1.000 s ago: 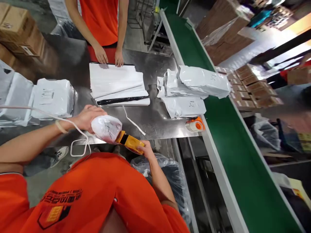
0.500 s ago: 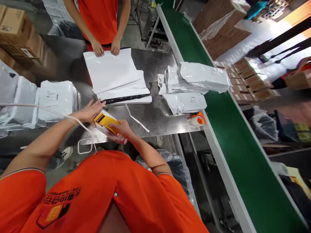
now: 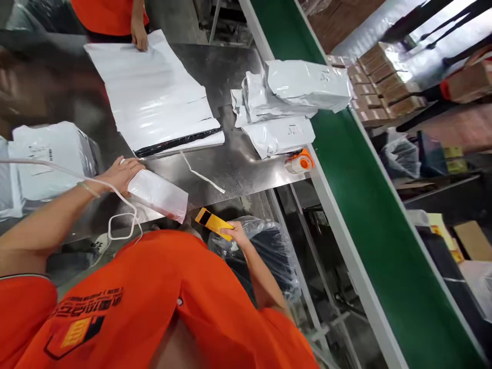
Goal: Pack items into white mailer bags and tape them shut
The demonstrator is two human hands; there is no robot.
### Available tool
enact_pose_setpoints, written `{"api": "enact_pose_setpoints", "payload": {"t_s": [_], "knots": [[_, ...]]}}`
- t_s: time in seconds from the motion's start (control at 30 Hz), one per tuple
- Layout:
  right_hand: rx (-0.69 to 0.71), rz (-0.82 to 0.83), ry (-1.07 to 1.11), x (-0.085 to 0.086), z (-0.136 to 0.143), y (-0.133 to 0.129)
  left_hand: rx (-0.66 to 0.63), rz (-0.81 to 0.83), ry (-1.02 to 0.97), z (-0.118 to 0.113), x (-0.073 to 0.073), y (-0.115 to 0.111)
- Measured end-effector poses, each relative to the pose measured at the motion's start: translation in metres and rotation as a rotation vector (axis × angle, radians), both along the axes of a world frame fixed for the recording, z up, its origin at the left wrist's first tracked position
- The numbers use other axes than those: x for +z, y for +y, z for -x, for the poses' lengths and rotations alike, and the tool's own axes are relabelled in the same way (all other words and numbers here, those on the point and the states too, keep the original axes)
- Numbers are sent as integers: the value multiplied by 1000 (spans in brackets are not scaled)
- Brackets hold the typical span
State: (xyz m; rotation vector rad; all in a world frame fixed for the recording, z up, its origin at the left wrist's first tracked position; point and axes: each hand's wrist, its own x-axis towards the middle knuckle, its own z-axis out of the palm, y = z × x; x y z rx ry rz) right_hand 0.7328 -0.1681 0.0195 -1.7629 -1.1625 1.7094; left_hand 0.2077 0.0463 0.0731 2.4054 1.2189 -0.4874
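My left hand (image 3: 122, 175) grips the far left end of a white box-shaped package (image 3: 158, 195) near the table's front edge. Out past that edge, my right hand (image 3: 237, 233) holds a flat yellow card-like item (image 3: 213, 223) with a dark patch at one end. Beyond the package lies a stack of large white mailer sheets (image 3: 154, 97) with a black strip along its near side. A thin white strip (image 3: 202, 177) rests on the metal table (image 3: 238, 179) to the right of the package.
Wrapped white parcels lie on the left (image 3: 49, 159) and at the table's right end (image 3: 280, 134), beside an orange tape dispenser (image 3: 300, 162). A green conveyor (image 3: 369, 205) runs along the right. A co-worker's hand (image 3: 139, 36) touches the sheets. A white cord (image 3: 126, 205) hangs in front.
My right hand has moved right and away from the package with the yellow item. The white package now shows uncovered. The co-worker's near sheet has shifted, with one hand on it. The view has shifted.
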Motion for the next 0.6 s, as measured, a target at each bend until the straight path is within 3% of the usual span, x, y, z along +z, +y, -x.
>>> {"api": "enact_pose_setpoints", "payload": {"t_s": [0.1,0.2,0.27,0.33,0.4,0.47,0.6], "knots": [[-50,86,-3,-37,30,10,16,-42,75,-19,12,-8],[-53,67,55,-57,63,28,30,-96,107,-77,19,-40],[-47,65,92,-60,75,37,-51,-19,62,-130,18,-69],[-44,58,111,-58,78,41,-26,-40,0,-177,16,-91],[-49,38,114,-50,71,41,25,-93,-59,-200,19,-95],[-65,-1,105,-36,54,40,70,-113,-159,-194,29,-79],[-121,-139,86,15,9,45,186,36,-718,-125,48,-21]]}}
